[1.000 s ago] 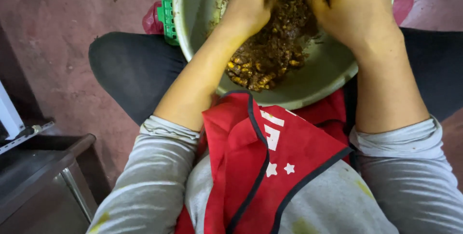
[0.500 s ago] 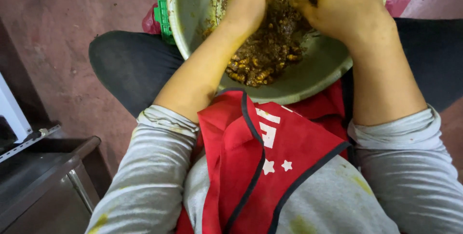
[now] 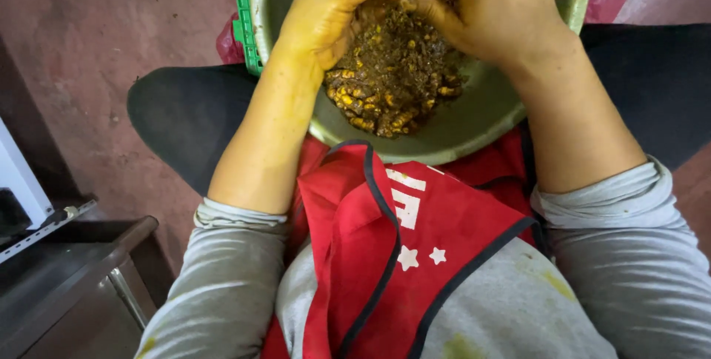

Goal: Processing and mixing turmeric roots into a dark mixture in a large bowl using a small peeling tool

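Both of my hands are sunk in the brown-yellow mash (image 3: 392, 78) heaped in the big green metal bowl (image 3: 474, 126) on my lap. My left hand (image 3: 329, 7) is curled, thumb pressed against a clump at the top of the heap; my right hand (image 3: 492, 4) cups the same clump, fingers bent close together. A red apron (image 3: 400, 248) lies just below the bowl's rim. A green crate (image 3: 243, 11) touches the bowl's left side, on the reddish floor (image 3: 111, 55).

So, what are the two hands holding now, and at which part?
Both the left hand and the right hand press a clump of the brown-yellow mixture between their fingertips, above the metal bowl.
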